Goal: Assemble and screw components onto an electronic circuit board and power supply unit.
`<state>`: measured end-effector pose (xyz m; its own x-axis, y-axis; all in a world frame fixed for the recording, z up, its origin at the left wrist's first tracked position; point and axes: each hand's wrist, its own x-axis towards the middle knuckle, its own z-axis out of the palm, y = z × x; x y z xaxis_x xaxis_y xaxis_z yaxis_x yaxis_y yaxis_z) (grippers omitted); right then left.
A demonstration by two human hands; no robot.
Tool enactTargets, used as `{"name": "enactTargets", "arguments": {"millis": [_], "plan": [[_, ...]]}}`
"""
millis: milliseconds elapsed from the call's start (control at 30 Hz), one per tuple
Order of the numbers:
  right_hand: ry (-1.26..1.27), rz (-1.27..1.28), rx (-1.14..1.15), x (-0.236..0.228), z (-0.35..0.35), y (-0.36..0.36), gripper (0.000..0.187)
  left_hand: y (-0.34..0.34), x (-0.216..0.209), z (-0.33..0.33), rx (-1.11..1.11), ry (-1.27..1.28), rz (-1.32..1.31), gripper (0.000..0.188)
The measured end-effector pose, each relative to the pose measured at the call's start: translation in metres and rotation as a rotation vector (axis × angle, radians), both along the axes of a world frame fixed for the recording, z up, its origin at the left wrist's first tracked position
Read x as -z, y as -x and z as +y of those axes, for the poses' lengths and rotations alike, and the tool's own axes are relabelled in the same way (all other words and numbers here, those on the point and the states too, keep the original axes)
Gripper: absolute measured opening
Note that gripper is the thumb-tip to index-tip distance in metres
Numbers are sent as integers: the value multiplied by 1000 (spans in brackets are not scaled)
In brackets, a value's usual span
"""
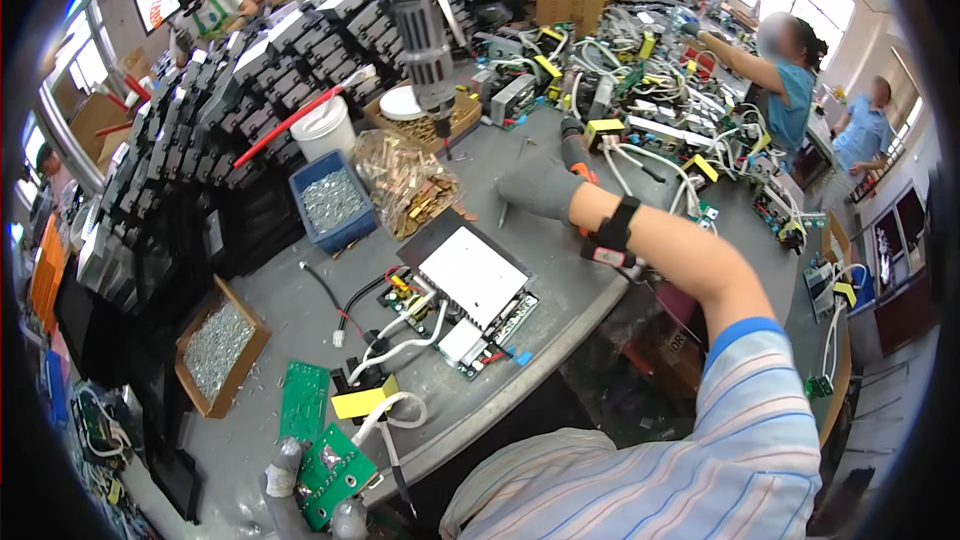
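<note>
My left hand, in a grey glove, grips a green circuit board at the near left edge of the table. A white cable runs from beside that board to a yellow-wrapped part. My right hand, also gloved, is over the table further off with its fingers drawn together. A thin metal pin shows below its fingertips; what the fingers hold is hidden. Under the right wrist lies an orange and black power tool, partly covered. Between the hands sits a power supply board with a white-topped heat sink.
A blue bin of screws, a bag of brass-coloured pieces and a cardboard tray of screws stand on the left. An electric screwdriver hangs above. Black housings and wired boards pile up behind. Co-workers are beyond.
</note>
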<state>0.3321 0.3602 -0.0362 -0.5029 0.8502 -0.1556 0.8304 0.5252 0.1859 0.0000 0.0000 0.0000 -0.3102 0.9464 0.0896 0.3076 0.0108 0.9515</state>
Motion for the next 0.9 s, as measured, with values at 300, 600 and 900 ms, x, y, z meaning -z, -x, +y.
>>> {"name": "enactTargets", "arguments": {"millis": [300,600,900], "plan": [[-55,351,-78,-12,5,4,20,-16,-21,-2,-68,-134,201,66],[890,1804,620,33,-19,-27,40,-23,-23,6,-41,-113,33,71],[801,2206,31,-49,-68,-26,32,-16,-19,5,-15,-149,262,67]]}}
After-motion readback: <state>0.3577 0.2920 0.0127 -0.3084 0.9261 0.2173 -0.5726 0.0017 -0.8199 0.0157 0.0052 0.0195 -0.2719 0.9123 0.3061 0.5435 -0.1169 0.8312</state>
